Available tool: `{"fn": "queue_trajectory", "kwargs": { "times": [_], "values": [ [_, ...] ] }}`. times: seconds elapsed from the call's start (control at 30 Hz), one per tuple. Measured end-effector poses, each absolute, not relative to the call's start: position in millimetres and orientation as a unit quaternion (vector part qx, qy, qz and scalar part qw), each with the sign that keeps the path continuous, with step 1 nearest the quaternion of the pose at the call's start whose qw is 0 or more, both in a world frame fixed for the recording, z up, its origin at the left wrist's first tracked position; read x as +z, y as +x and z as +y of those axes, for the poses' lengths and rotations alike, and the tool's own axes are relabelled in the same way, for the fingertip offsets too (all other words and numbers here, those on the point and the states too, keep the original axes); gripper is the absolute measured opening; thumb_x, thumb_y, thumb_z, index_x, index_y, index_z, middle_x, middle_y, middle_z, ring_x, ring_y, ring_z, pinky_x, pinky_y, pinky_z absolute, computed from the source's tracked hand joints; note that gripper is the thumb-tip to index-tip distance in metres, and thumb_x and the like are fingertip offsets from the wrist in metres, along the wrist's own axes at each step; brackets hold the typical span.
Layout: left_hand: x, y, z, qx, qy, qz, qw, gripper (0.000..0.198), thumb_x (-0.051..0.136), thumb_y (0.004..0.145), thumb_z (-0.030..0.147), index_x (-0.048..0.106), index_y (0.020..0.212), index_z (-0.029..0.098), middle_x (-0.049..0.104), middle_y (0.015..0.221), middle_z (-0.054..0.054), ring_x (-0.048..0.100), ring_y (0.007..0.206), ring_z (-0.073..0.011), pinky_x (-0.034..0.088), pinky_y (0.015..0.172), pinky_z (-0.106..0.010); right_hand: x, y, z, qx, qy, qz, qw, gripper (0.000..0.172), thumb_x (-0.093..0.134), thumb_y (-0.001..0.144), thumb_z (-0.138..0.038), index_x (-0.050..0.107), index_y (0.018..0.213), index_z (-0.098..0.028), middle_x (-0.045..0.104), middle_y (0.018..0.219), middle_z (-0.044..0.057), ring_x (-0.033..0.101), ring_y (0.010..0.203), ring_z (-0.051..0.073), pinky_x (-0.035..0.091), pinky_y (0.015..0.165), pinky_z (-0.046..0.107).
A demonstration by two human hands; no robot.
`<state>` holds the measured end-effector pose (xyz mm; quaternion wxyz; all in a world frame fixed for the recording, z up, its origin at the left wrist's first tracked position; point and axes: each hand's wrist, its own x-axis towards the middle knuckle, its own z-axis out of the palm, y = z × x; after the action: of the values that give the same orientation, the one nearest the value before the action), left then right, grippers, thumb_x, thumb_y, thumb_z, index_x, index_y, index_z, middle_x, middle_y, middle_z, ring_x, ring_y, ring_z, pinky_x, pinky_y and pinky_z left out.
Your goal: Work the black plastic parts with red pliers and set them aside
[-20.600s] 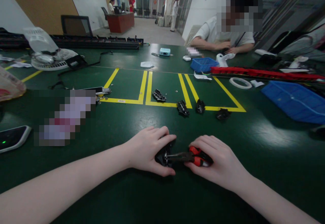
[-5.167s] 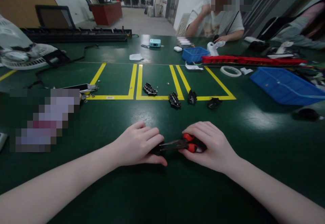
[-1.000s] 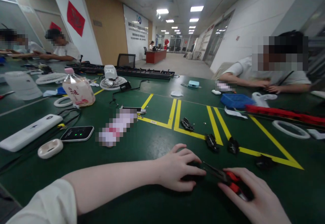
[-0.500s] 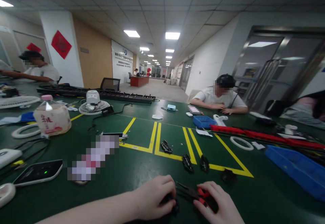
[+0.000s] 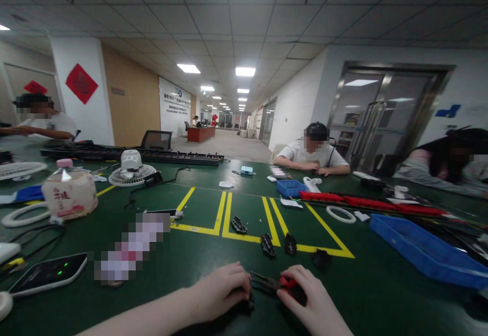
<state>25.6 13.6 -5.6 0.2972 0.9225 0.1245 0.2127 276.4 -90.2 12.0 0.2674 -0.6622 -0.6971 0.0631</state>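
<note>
My left hand (image 5: 225, 293) is closed around a small black part (image 5: 250, 303), mostly hidden under the fingers, low over the green table. My right hand (image 5: 310, 295) grips long-nose pliers (image 5: 267, 282) by their red handles. The plier jaws point left at my left fingers and stand slightly apart; whether they touch the black part, I cannot tell. Beyond my hands lie several similar black pieces: one (image 5: 239, 224) inside a yellow-taped box, one (image 5: 268, 245) across its lower line, another (image 5: 290, 244) to its right, and a dark one (image 5: 321, 258) nearest my right hand.
A blue tray (image 5: 423, 254) stands at right, a smaller blue bin (image 5: 290, 188) farther back. At left are a phone (image 5: 49, 273), a blurred-out flat object (image 5: 131, 249), a drink bottle (image 5: 70, 193) and a fan (image 5: 131, 168). A person (image 5: 312, 155) sits across the table.
My view has turned slightly right and up, so the scene sits farther left. My right fingers have drawn in closer over the plier handles. My left hand keeps its hold on the black part.
</note>
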Motion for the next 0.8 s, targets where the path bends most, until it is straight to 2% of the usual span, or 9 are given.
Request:
{"fn": "queue_trajectory", "kwargs": {
  "times": [0.17,0.3,0.4,0.47,0.53,0.63,0.73,0.8],
  "values": [
    [0,23,9,0.193,0.930,0.140,0.280,0.008,0.052,0.096,0.015,0.058,0.093,0.021,0.068,0.102,0.000,0.063,0.105,-0.0146,0.033,0.117,-0.038,24,281,-95,0.049,-0.666,-0.711,0.219,0.030,0.061,0.083,-0.047,0.068,0.103,-0.026,0.070,0.104,0.007,0.067,0.095,0.026,0.053,0.083,0.042],
    [-1,22,11,0.193,0.931,0.132,0.281,0.007,0.052,0.097,0.019,0.059,0.094,0.020,0.067,0.104,-0.003,0.061,0.103,-0.0166,0.045,0.103,-0.033,33,298,-101,0.024,-0.663,-0.725,0.187,0.052,0.075,0.070,-0.047,0.067,0.117,-0.028,0.069,0.113,0.008,0.067,0.099,0.028,0.053,0.084,0.043],
    [-1,21,12,0.193,0.930,0.124,0.288,0.008,0.052,0.098,0.020,0.060,0.097,0.019,0.067,0.105,-0.004,0.062,0.101,-0.0167,0.048,0.097,-0.031,39,306,-105,0.025,-0.666,-0.725,0.170,0.063,0.081,0.060,-0.048,0.068,0.117,-0.027,0.069,0.113,0.009,0.067,0.097,0.030,0.054,0.082,0.044],
    [-1,20,13,0.192,0.928,0.120,0.294,0.009,0.051,0.098,0.020,0.060,0.100,0.019,0.067,0.107,-0.004,0.062,0.103,-0.0160,0.043,0.106,-0.035,42,306,-107,0.039,-0.683,-0.712,0.155,0.061,0.082,0.057,-0.049,0.070,0.112,-0.026,0.068,0.110,0.008,0.067,0.096,0.030,0.054,0.080,0.044],
    [-1,19,12,0.190,0.928,0.116,0.298,0.010,0.051,0.098,0.020,0.060,0.102,0.020,0.067,0.109,-0.003,0.062,0.108,-0.0155,0.033,0.117,-0.040,45,302,-107,0.055,-0.702,-0.696,0.142,0.051,0.080,0.059,-0.048,0.070,0.103,-0.024,0.067,0.105,0.008,0.066,0.096,0.030,0.054,0.079,0.043],
    [2,18,11,0.185,0.929,0.123,0.295,0.014,0.052,0.098,0.022,0.060,0.109,0.021,0.066,0.114,-0.003,0.060,0.114,-0.0162,0.023,0.123,-0.047,46,296,-106,0.058,-0.709,-0.686,0.152,0.042,0.078,0.062,-0.043,0.068,0.096,-0.022,0.067,0.101,0.007,0.066,0.093,0.028,0.053,0.078,0.041],
    [7,16,8,0.203,0.923,0.150,0.292,0.020,0.052,0.097,0.025,0.057,0.116,0.022,0.065,0.118,-0.004,0.058,0.117,-0.0180,0.021,0.123,-0.050,44,294,-106,0.039,-0.689,-0.701,0.182,0.044,0.076,0.063,-0.039,0.065,0.103,-0.022,0.068,0.104,0.007,0.067,0.092,0.026,0.054,0.079,0.040],
    [10,15,5,0.236,0.910,0.167,0.297,0.023,0.050,0.098,0.024,0.056,0.120,0.021,0.064,0.120,-0.006,0.056,0.119,-0.0194,0.028,0.121,-0.047,41,295,-105,0.008,-0.674,-0.713,0.192,0.046,0.075,0.064,-0.037,0.063,0.107,-0.022,0.068,0.107,0.008,0.068,0.095,0.027,0.055,0.082,0.042]
  ]
}}
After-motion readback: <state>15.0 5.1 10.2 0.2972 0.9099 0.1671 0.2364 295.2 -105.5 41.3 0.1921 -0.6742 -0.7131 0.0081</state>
